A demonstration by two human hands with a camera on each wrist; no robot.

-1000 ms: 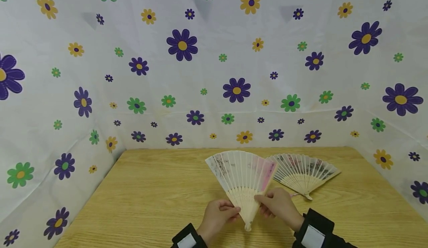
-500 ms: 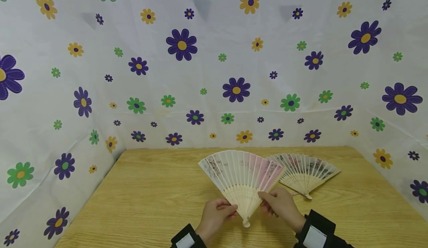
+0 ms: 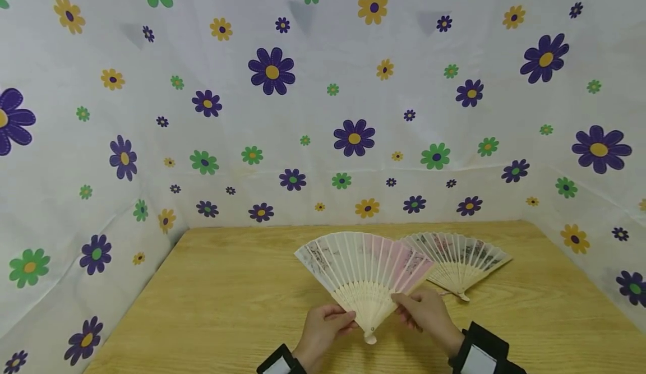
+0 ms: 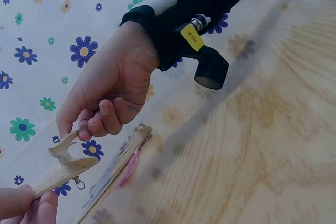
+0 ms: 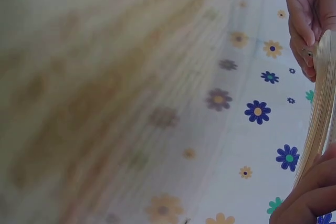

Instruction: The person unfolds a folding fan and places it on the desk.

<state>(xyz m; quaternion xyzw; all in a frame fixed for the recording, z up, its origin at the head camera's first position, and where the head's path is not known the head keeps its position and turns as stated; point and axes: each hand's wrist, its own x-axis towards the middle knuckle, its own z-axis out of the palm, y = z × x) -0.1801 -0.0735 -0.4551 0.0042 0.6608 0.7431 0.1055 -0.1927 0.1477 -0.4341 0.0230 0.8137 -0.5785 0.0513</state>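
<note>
A folding fan (image 3: 364, 290) with pale wooden ribs and a white-to-pink leaf is spread wide in the middle of the head view. My left hand (image 3: 323, 328) pinches its left outer rib low down, thumb on the near face. On the opposite side, my right hand (image 3: 430, 313) grips the right outer rib between thumb and fingers. The pivot end points down toward me. In the left wrist view, the fan's wooden base (image 4: 65, 174) carries a small metal ring. The right wrist view catches the ribs (image 5: 317, 108) edge-on between both hands.
A second spread fan (image 3: 461, 263) with dark and reddish prints lies on the wooden table (image 3: 227, 290), behind and right of the held one, which overlaps its left side. Its pink tassel (image 4: 130, 169) shows in the left wrist view. Flower-printed white cloth (image 3: 227, 127) encloses the table.
The held fan has spread wider to both sides, showing more of its pink part. My hands have moved slightly apart, still holding its outer ribs. The second fan stays put.
</note>
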